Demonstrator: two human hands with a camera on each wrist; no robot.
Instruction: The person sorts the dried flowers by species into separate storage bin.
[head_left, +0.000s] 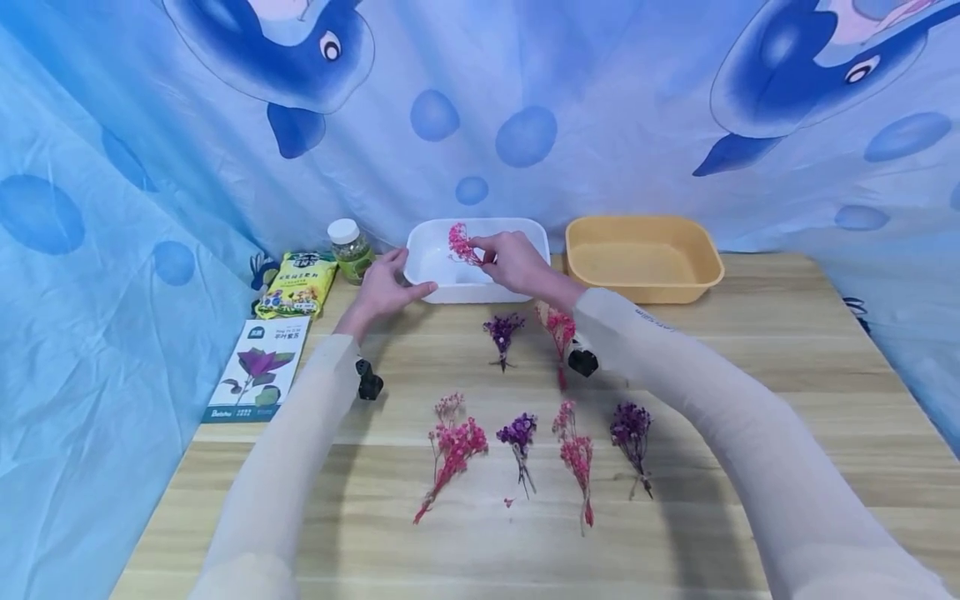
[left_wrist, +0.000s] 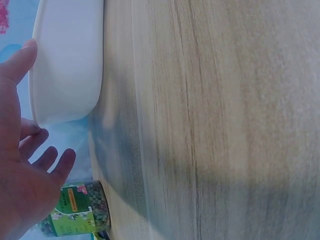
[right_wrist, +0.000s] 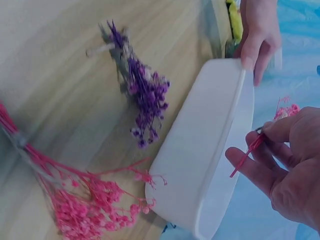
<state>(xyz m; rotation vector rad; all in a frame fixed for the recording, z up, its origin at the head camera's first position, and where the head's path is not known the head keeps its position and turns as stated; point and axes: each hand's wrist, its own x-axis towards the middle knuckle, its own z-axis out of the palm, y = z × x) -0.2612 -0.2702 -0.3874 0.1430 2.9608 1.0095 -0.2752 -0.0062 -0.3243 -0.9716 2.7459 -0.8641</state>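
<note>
1. The right hand [head_left: 516, 262] pinches a pink sprig [head_left: 459, 240] between thumb and fingers, its blooms pointing toward 10 o'clock in the head view; the sprig is over the white tub [head_left: 468, 293], apart from its floor.
2. The left hand [head_left: 385, 289] is wide, thumb and fingers spread around the tub's 9 o'clock end, the thumb touching the rim.
3. Taking the white tub as the clock's centre, a purple bunch [head_left: 503, 330] lies near at 5 o'clock and a pink bunch [head_left: 561, 333], partly behind the right sleeve, at 4.
4. Farther out, two pink and two purple bunches alternate in a row from 6 o'clock round to between 4 and 5.
5. A yellow tub [head_left: 652, 294] stands just beside at 3 o'clock; a white-lidded jar [head_left: 351, 252] and a yellow packet [head_left: 300, 285] sit toward 9, a flower-printed sheet [head_left: 258, 367] at 8.
6. All rest on the wooden bench [head_left: 810, 375], before a blue curtain [head_left: 615, 92].
</note>
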